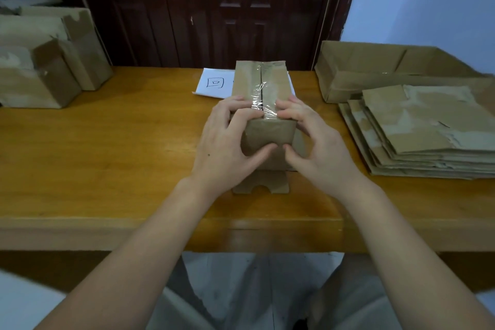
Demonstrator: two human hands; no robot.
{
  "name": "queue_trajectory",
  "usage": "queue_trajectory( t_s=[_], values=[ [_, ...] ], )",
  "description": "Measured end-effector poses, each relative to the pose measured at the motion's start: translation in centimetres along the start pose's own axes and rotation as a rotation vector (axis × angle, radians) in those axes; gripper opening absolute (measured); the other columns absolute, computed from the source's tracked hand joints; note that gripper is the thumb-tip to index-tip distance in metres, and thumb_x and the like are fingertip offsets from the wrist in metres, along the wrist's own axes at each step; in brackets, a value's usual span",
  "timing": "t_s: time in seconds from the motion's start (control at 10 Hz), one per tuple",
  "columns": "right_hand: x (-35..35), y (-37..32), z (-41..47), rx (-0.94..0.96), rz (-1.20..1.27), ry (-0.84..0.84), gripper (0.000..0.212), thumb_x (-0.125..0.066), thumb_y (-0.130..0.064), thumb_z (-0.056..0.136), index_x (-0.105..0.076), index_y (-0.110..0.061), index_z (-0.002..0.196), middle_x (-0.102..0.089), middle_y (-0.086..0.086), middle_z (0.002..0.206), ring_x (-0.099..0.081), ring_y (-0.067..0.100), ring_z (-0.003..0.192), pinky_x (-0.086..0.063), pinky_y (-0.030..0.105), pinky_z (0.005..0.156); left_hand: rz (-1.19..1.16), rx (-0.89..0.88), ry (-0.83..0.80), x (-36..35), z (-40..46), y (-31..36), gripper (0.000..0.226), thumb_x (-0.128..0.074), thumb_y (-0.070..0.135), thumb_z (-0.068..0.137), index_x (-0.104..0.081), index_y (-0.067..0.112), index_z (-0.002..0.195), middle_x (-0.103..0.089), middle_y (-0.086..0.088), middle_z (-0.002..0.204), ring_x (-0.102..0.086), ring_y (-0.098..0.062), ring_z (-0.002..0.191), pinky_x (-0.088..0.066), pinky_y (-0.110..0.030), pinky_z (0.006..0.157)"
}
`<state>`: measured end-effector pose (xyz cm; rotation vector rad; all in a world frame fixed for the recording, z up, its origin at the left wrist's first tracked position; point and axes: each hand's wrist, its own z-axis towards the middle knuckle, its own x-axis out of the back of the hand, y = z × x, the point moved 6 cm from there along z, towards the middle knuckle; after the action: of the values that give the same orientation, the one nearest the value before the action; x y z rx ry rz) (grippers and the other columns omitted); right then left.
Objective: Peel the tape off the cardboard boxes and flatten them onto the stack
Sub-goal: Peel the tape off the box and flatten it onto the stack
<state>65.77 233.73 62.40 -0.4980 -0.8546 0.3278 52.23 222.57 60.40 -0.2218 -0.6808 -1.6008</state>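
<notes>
A small brown cardboard box stands in the middle of the wooden table. Clear tape runs along its top seam, wrinkled and partly lifted near the front edge. My left hand grips the box's near left corner, fingers on top beside the tape and thumb on the front face. My right hand grips the near right corner the same way, fingertips at the tape's edge. A flap of the box sticks out flat on the table below my hands. A stack of flattened boxes lies to the right.
Several taped boxes stand at the table's left rear. A large open cardboard tray sits behind the flat stack. A white sheet with a drawn mark lies behind the box. A dark door is beyond the table.
</notes>
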Motion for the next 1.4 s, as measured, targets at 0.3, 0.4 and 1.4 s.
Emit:
queue_trajectory(
  t_s=[0.3, 0.4, 1.4],
  values=[
    [0.1, 0.1, 0.0, -0.01, 0.034, 0.002, 0.053, -0.064, 0.005, 0.087, -0.054, -0.01, 0.137, -0.049, -0.001, 0.151, -0.029, 0.011, 0.151, -0.036, 0.05, 0.118, 0.002, 0.03, 0.045, -0.5, 0.1, 0.4, 0.052, -0.08, 0.049, 0.086, -0.057, 0.022, 0.123, -0.047, -0.005, 0.133, -0.044, -0.023, 0.137, -0.043, -0.046, 0.109],
    [0.0, 0.1, 0.0, -0.013, 0.046, 0.008, 0.052, -0.063, 0.005, 0.088, -0.054, -0.01, 0.137, -0.049, -0.001, 0.151, -0.028, 0.011, 0.151, -0.035, 0.051, 0.119, -0.001, 0.04, 0.027, -0.6, 0.1, 0.4, 0.049, -0.078, 0.046, 0.088, -0.056, 0.021, 0.125, -0.048, -0.009, 0.133, -0.043, -0.025, 0.137, -0.045, -0.051, 0.107],
    [-0.6, 0.4, -0.1, -0.014, 0.095, 0.055, 0.049, -0.063, 0.003, 0.09, -0.053, -0.009, 0.136, -0.048, 0.001, 0.152, -0.026, 0.013, 0.152, -0.035, 0.051, 0.119, 0.068, 0.127, 0.112, -0.5, 0.4, 1.9, 0.057, -0.082, 0.038, 0.071, -0.063, 0.008, 0.115, -0.054, -0.013, 0.127, -0.047, -0.027, 0.134, -0.048, -0.047, 0.104]
  ],
)
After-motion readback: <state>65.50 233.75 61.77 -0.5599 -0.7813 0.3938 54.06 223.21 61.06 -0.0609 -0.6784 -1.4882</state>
